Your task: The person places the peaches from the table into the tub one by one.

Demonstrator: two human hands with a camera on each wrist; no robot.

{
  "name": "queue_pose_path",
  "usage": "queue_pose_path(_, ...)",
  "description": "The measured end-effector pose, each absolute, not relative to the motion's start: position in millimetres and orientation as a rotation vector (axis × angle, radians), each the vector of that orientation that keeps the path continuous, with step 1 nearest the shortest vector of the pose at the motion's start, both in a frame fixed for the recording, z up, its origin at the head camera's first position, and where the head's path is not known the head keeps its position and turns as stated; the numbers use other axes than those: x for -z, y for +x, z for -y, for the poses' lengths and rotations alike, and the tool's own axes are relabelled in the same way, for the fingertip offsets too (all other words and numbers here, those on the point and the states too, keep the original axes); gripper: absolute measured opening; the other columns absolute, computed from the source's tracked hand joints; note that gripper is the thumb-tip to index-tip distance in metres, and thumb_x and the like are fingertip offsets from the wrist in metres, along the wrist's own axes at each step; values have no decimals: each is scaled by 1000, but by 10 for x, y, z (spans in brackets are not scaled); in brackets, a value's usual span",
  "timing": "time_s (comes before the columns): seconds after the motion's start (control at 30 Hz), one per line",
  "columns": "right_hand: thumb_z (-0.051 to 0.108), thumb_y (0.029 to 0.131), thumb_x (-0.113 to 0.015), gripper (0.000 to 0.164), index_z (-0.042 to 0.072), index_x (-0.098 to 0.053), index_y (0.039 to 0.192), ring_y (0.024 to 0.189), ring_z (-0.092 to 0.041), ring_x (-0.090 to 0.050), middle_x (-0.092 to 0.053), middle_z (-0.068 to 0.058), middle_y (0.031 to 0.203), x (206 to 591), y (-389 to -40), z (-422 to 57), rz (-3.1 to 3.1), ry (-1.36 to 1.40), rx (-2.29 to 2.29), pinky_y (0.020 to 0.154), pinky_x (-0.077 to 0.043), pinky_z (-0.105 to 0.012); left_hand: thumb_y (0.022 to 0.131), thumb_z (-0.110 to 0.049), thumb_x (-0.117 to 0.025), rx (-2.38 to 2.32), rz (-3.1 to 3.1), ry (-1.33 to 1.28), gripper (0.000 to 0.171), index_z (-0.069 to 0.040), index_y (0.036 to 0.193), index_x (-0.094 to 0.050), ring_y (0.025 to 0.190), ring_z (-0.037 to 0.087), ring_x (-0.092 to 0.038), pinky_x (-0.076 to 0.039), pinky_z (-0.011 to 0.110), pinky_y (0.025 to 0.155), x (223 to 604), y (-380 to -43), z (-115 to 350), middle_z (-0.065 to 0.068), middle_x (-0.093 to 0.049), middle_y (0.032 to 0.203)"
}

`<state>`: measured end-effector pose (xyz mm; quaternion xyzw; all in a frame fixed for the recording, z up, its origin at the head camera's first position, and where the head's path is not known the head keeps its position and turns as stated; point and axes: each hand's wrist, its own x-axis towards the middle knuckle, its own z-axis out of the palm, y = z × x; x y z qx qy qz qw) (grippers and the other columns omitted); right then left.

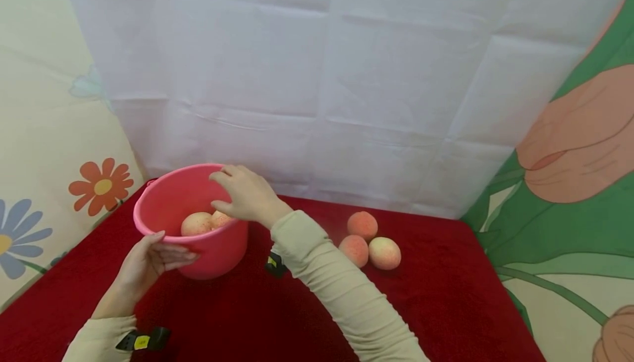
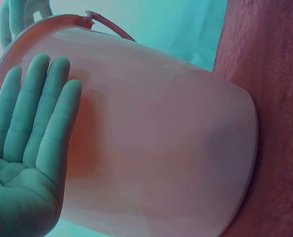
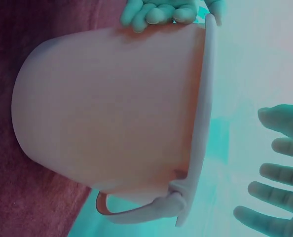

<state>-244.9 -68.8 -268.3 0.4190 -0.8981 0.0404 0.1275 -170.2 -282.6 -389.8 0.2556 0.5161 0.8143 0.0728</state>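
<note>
A pink bucket (image 1: 218,254) stands upright on the red cloth, with two pale, red-speckled peaches (image 1: 196,223) showing inside. My left hand (image 1: 153,260) is at the near side of the bucket, its fingers straight along the outer wall and its thumb up at the rim. In the left wrist view, the left palm (image 2: 28,143) shows with nothing in it. Over the bucket's right rim hovers my right hand (image 1: 247,194), fingers spread and holding nothing. The right wrist view shows those fingers (image 3: 279,170) beyond the rim, apart from the bucket.
Three more peaches (image 1: 384,253) lie grouped on the red cloth (image 1: 436,296), right of the bucket and beyond my right forearm. A white sheet (image 1: 317,76) hangs behind the table. Flower-patterned cloths hang at both sides. The bucket's handle (image 3: 141,213) hangs down at its side.
</note>
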Motion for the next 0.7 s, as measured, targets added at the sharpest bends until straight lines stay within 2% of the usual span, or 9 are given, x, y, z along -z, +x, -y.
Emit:
queue_pose_path(0.4,36,87,-57,44,18,-52,127,106,-10,-53,-56,3,119,2706,-2431,524,2566,1248,-117,81,-47,-22,100,-14,-7,-2453,-1551,774,62,-3,101,-69,91,22,-65,-50,33,81,3903,-1704,2826,12,-69,95)
queue_pose_path(0.7,36,88,-57,45,18,-51,128,108,-12,-52,-55,2,122,2725,-2442,388,2595,1242,-128,83,-46,-24,101,-15,-9,-2459,-1569,733,61,-4,101,-69,90,22,-65,-51,33,80,3895,-1692,2825,11,-69,94)
